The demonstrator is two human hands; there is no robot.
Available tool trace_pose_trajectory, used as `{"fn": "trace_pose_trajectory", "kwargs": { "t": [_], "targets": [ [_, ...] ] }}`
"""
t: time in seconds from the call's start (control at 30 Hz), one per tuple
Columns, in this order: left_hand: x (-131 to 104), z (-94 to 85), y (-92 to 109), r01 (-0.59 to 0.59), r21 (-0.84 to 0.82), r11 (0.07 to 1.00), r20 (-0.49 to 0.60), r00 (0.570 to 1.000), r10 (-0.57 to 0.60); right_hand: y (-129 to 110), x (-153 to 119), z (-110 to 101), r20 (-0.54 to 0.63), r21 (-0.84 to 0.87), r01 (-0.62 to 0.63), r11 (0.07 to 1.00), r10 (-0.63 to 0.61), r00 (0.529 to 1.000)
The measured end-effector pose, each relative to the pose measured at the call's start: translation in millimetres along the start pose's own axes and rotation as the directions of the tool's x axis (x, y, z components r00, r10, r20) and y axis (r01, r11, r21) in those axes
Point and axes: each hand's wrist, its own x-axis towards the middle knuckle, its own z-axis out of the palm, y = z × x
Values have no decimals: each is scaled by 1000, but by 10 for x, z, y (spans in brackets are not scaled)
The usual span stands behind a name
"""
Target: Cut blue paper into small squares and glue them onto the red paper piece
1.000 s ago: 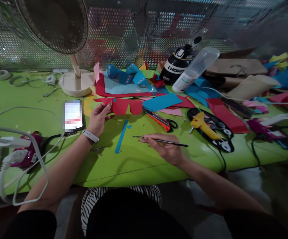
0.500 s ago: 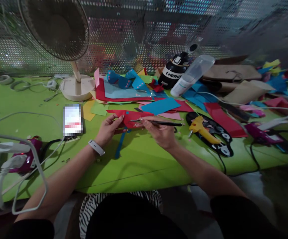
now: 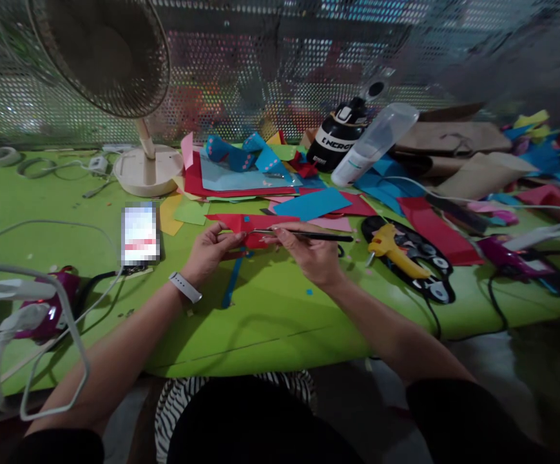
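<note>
Between the two hands, just above the green tabletop point(image 3: 270, 338), is a cut piece of red paper point(image 3: 267, 221) bearing a small blue square point(image 3: 246, 219). The left hand point(image 3: 211, 250) pinches its near left part between thumb and fingers. The right hand point(image 3: 311, 252) has thumb and fingers pressed together around a slim black-handled tool point(image 3: 325, 236), its thin tip pointing left over the paper; whether the tip touches, I cannot tell. Below the left-hand grip lies a narrow blue paper strip point(image 3: 232, 282), and nearer the body than the right hand, a loose blue scrap point(image 3: 309, 292). Just beyond the right-hand grip is a blue paper rectangle point(image 3: 312, 203). Right of that grip, a yellow glue gun point(image 3: 396, 252) rests on a black palette-shaped holder point(image 3: 437, 259). Left of the left hand lies a phone point(image 3: 140, 233); farther beyond stand a desk fan point(image 3: 149, 171) and a black ENERGY bottle point(image 3: 336, 138).
</note>
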Motion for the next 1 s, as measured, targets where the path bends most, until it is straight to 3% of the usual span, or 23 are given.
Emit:
{"fn": "trace_pose_trajectory", "kwargs": {
  "t": [0.1,0.27,0.53,0.8,1.0],
  "targets": [
    [12,-19,6,-35,26,999,-7,999,35,-74,4,-81,13,36,-43,998,42,999],
    [34,-50,31,-84,44,995,-41,995,86,-152,-202,-436,165,-55,-109,993,117,979],
    [58,-52,46,-107,70,992,-64,992,112,-19,-856,-998,108,-354,-171,919,222,969],
    [57,-59,53,-138,77,987,-56,988,143,65,-1085,-1051,44,-308,-244,919,270,962],
    [53,-66,58,-141,82,987,-55,988,146,27,-1086,-1012,5,-361,-199,911,215,977]
  ]
}}
